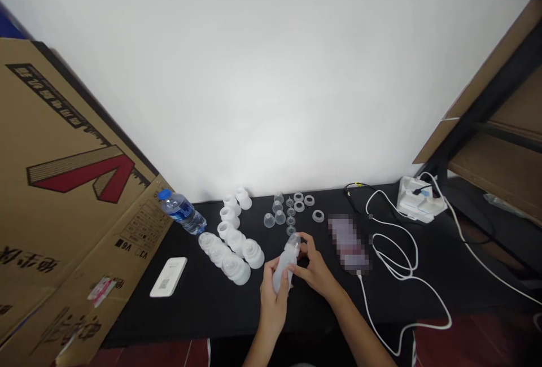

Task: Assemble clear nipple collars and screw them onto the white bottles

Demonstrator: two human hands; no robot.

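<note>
My left hand (273, 299) grips the lower body of a frosted translucent plastic bottle (284, 265) held tilted above the black table. My right hand (314, 270) is at the bottle's upper end, its fingers on the neck. Just beyond the hands lies a short row of small clear parts (290, 212), with several clear cups (274, 214) and clear rings (302, 200) beside it. To the left stand several white frosted bottle parts (232, 248). The bottle's top is partly hidden by my fingers.
A black table (203, 310) carries a water bottle (183, 212), a white card (168, 276), a blurred packet (348, 243), and a white cable (393, 257) running to a white power strip (420, 199). Flattened cardboard (71, 186) lies at left, a white wall behind.
</note>
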